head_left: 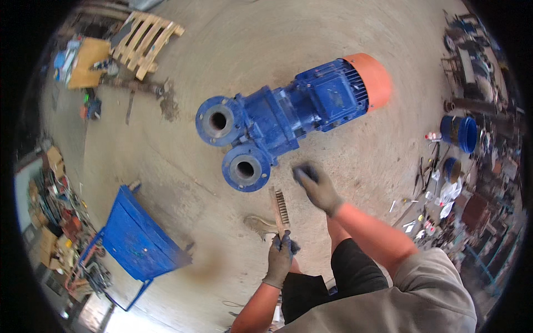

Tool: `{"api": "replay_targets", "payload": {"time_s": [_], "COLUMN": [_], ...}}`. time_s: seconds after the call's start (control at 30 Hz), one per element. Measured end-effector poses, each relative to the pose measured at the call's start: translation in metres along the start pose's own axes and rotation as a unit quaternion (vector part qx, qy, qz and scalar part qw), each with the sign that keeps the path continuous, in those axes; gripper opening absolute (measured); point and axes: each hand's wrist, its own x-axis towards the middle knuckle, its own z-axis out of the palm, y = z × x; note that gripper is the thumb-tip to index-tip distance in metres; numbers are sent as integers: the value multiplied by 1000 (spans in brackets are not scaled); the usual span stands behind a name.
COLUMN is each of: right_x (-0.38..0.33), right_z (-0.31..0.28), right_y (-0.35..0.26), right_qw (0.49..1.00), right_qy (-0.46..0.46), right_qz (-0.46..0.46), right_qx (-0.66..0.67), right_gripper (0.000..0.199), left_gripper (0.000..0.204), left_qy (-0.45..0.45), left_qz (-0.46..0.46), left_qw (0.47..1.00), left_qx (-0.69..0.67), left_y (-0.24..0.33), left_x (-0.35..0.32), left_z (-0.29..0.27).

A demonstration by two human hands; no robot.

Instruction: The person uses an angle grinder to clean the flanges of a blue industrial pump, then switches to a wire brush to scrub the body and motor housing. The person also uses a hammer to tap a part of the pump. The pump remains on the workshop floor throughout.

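Observation:
My left hand point(278, 260), in a grey work glove with dark fingertips, grips the wooden handle of a wire brush point(277, 206). The brush points up, its bristles facing right, just below the front flange of a blue pump with a motor point(277, 119). My gloved right hand point(317, 188) is blurred; its fingers look apart and nothing shows in them. It hovers to the right of the brush, below the pump body. Two round flanged ports point(244, 169) are at the pump's left end, and an orange fan cover point(371, 82) caps the motor's right end.
A blue metal cart point(139, 238) stands at the lower left. Beyond it lies a heap of parts and boxes point(64, 222). At the upper left is a wooden pallet point(145, 41). On the right are a blue bucket point(459, 133), scattered tools and metal scrap.

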Motion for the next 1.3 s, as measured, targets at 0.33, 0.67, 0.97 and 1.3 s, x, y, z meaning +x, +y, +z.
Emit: {"api": "replay_targets", "payload": {"time_s": [0.33, 0.67, 0.97, 1.3], "right_x": [-160, -165, -90, 95], "right_z": [-57, -136, -201, -93], "right_y": [68, 79, 76, 78], "right_qw": [988, 976, 960, 991], "right_qy": [39, 152, 184, -3], "right_qz": [147, 146, 151, 49], "right_qx": [38, -61, 146, -121], "right_gripper": [53, 63, 39, 47], "left_gripper": [36, 36, 43, 54], "left_qy": [44, -86, 117, 243], "left_qz": [227, 242, 197, 383], "left_qw": [929, 796, 858, 691], "left_qx": [290, 548, 458, 563], "left_y": [-21, 19, 101, 278], "left_x": [-5, 5, 75, 228], "left_z": [152, 152, 48, 11]}}
